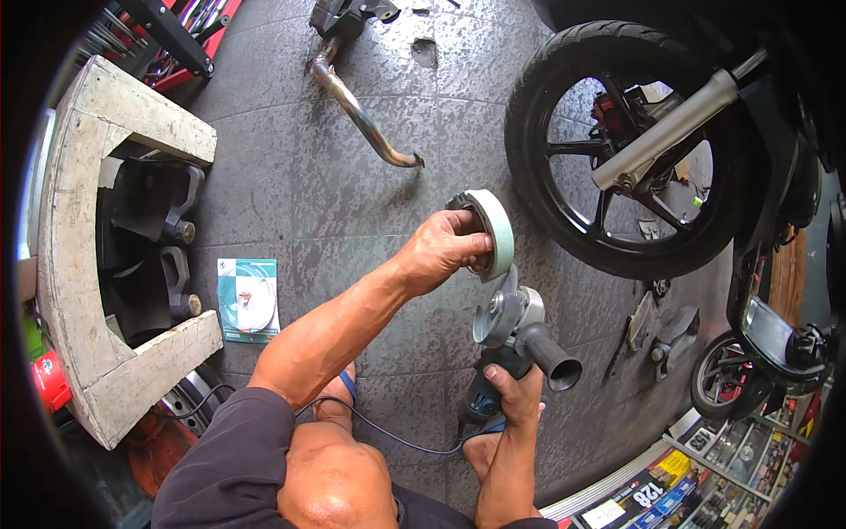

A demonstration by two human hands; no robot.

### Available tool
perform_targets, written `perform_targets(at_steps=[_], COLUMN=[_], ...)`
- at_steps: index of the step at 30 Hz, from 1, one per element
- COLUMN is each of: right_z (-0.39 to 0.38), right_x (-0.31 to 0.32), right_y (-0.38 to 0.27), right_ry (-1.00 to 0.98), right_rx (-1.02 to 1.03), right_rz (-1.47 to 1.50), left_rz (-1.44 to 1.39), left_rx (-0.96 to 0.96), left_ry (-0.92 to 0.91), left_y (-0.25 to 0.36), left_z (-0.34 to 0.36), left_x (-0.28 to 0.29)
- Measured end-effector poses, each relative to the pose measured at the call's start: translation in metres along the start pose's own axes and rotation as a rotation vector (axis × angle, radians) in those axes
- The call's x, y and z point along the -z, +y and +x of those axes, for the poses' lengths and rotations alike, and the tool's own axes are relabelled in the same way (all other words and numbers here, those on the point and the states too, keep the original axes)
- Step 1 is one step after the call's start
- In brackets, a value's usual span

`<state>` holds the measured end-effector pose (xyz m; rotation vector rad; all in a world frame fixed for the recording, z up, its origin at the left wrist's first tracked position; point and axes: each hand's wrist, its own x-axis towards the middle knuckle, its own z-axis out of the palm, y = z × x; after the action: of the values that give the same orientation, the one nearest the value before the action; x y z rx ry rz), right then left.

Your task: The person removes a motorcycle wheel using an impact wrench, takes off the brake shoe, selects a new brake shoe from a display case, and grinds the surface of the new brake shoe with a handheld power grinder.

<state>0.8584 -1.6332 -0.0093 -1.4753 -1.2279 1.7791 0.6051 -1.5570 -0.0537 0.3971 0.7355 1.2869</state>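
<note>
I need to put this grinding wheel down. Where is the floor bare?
Bare tiles lie between the exhaust pipe, the wooden frame and the flat packet. Crowded by the motorcycle wheel and loose parts to the right.

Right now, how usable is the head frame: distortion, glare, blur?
Head view: strong fisheye with black corners, and the wooden frame bows near the left rim. Daylight is even, with soft glare on the exhaust pipe. The left hand on the grinding wheel and the right hand on the angle grinder are sharp.
</note>
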Motion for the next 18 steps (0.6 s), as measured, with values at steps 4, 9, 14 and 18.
perform_targets(at_steps=[4,9,14,18], right_z=[0.001,0.0,-0.002,-0.003], right_x=[-0.003,-0.007,-0.008,-0.013], right_y=[0.0,-0.011,-0.015,-0.016], right_ry=[0.07,0.06,0.055,0.045], right_rx=[0.077,0.048,0.029,0.03], right_rz=[-0.039,-0.029,-0.016,0.02], left_rz=[0.029,-0.004,-0.131,-0.134], left_rx=[-0.024,-0.026,0.01,0.011], left_ry=[0.009,0.009,-0.042,-0.026], left_y=[-0.001,-0.001,-0.005,-0.005], left_z=[-0.002,-0.002,0.001,0.001], left_x=[-0.005,-0.008,-0.007,-0.009])
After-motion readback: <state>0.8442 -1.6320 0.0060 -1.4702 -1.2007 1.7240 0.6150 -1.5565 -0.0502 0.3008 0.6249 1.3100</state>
